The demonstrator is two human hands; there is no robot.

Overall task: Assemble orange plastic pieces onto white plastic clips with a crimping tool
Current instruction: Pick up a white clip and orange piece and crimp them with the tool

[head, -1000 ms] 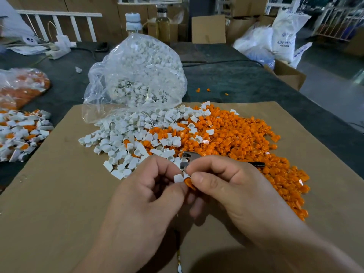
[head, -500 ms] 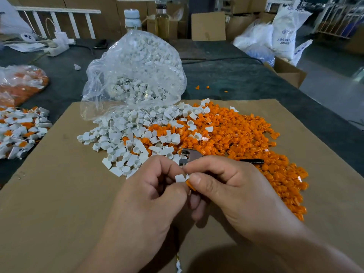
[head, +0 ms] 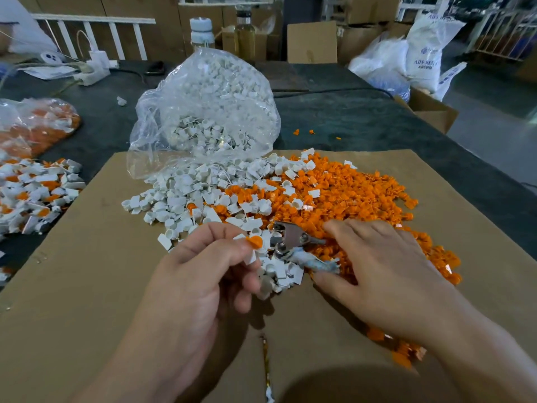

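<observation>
My left hand (head: 203, 274) pinches a white clip with an orange piece (head: 253, 242) on it, held just above the cardboard. My right hand (head: 374, 269) lies over the orange pile with its fingers spread, the thumb and fingertips touching the handles of the metal crimping tool (head: 290, 238). The tool lies on the parts between my two hands. A heap of white clips (head: 186, 199) spreads to the left and a heap of orange pieces (head: 357, 193) to the right.
A clear bag of white clips (head: 209, 112) stands behind the heaps. Finished white-and-orange pieces (head: 37, 190) lie at the left beside a bag of orange parts (head: 37, 126). The brown cardboard sheet (head: 87, 286) covers the dark table (head: 363, 117). Bottles and boxes stand at the back.
My hands have parted. The left hand keeps the clip with the orange piece, and the right hand has moved right onto the crimping tool's handles.
</observation>
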